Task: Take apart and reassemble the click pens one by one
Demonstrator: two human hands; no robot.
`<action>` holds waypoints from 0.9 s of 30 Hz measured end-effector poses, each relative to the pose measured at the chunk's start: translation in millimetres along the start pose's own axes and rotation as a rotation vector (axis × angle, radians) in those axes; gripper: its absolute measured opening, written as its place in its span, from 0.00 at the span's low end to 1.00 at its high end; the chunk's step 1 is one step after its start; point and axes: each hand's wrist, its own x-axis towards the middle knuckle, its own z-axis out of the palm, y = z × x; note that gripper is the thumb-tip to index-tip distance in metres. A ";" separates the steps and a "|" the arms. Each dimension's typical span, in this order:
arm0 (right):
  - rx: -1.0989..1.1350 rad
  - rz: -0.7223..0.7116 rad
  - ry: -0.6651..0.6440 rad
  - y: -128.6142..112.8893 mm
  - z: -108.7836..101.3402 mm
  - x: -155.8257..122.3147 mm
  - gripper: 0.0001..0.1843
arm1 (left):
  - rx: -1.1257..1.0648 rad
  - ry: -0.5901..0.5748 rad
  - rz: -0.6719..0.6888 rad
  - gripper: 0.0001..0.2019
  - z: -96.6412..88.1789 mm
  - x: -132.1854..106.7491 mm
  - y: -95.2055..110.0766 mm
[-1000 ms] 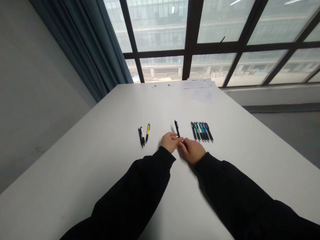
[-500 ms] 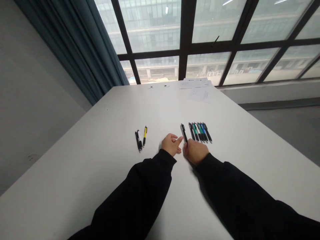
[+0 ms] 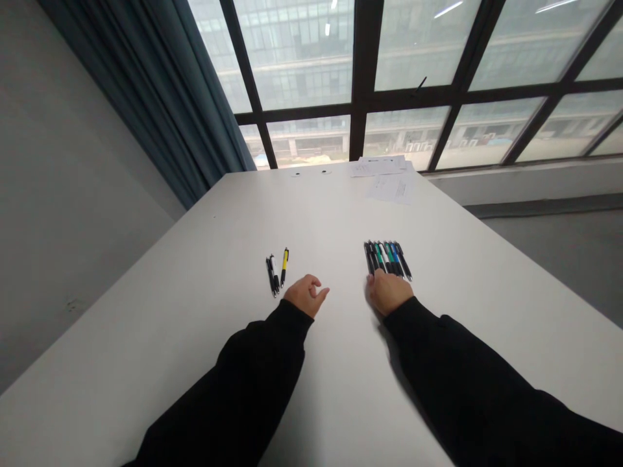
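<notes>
The bench (image 3: 311, 415) is bordered along its far edge by a dark-framed window (image 3: 359, 104), and a blue curtain (image 3: 185, 110) is hung by its far left corner. Toward the far right corner, sheets of paper (image 3: 378, 167) are spread, well apart from both hands. Near the middle of the far edge, two small dark marks (image 3: 325, 172) can be seen on the bench.

A row of pens (image 3: 389, 256), with black, green, white and blue barrels, is laid side by side right of the bench's centre, clips toward the far edge. Its leftmost black pen (image 3: 367, 257) is met at the near end by the right hand (image 3: 389, 293). The fingers there are curled inward; whether that pen is gripped cannot be told, since the fingertips are partly hidden. The near ends of several middle pens are also covered by this hand.

The left hand (image 3: 305, 296) is held over the bench's middle, its fingers loosely bent and the thumb parted from them. Just beyond it, toward the left edge, three more pens are placed: a yellow pen (image 3: 285, 262) nearest the hand, then a white pen (image 3: 274, 264) and a black one (image 3: 269, 275) close together. Both forearms are covered by black sleeves (image 3: 243, 376), by which much of the near bench is blocked from view.
</notes>
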 end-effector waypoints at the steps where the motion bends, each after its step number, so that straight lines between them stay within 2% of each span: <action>1: 0.001 0.002 0.001 0.9 0.1 0.6 0.19 | 0.061 0.020 0.050 0.08 -8.5 -2.8 -11.8; 4: 0.002 -0.003 0.009 2.4 -0.2 0.7 0.20 | 0.215 0.077 0.119 0.08 -31.7 -5.9 -43.1; 7: -0.002 -0.033 0.023 2.0 -0.4 -2.8 0.22 | 0.356 0.094 0.094 0.14 -46.2 -1.7 -59.9; 11: 0.018 -0.118 0.066 1.2 3.4 -9.8 0.24 | 0.570 0.021 0.024 0.18 -51.0 7.3 -59.7; 16: 0.127 -0.301 0.138 3.8 12.6 -12.6 0.23 | 0.647 -0.014 0.005 0.12 -49.0 12.6 -52.7; 19: 0.238 -0.445 0.140 4.7 15.4 -12.2 0.24 | 0.629 0.014 -0.017 0.10 -47.3 13.7 -54.2; 21: 0.347 -0.486 0.139 4.2 15.5 -12.6 0.23 | 0.560 0.026 0.002 0.06 -45.6 13.2 -54.7; 24: 0.597 -0.413 0.166 3.0 14.6 -14.0 0.16 | 0.387 0.020 0.104 0.04 -42.3 7.5 -48.1; 27: 0.803 -0.309 0.205 3.9 15.0 -15.7 0.20 | 0.171 0.033 0.261 0.06 -38.5 -4.4 -32.8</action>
